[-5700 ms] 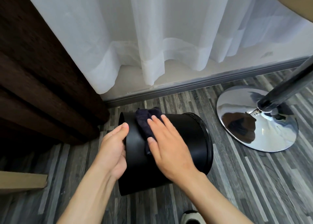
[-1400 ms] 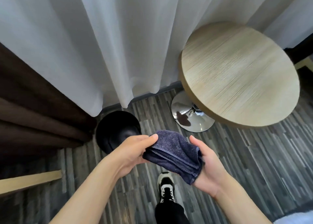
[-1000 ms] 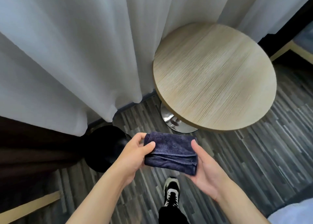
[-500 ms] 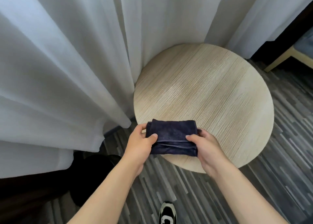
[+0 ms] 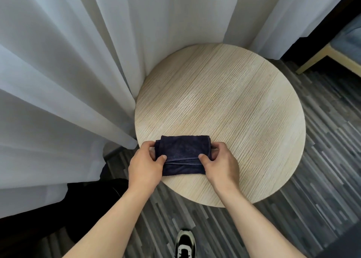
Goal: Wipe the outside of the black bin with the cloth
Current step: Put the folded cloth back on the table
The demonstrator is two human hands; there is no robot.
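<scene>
A folded dark blue cloth [image 5: 182, 153] lies on the near left part of a round light-wood table [image 5: 234, 111]. My left hand [image 5: 145, 167] pinches the cloth's left end and my right hand [image 5: 221, 165] pinches its right end. The black bin [image 5: 93, 203] stands on the floor at lower left, partly hidden by my left forearm and the curtain; only a dark shape of it shows.
White sheer curtains [image 5: 68, 82] hang at the left and behind the table. The floor [image 5: 322, 199] is grey striped planks. A shoe [image 5: 184, 244] shows at the bottom. A wooden chair frame with a blue cushion [image 5: 336, 48] stands at the right.
The wiping on the tipped bin ended; the bin now stands upright on the floor. I rose, folded the cloth with both hands and brought it down onto the round table.
</scene>
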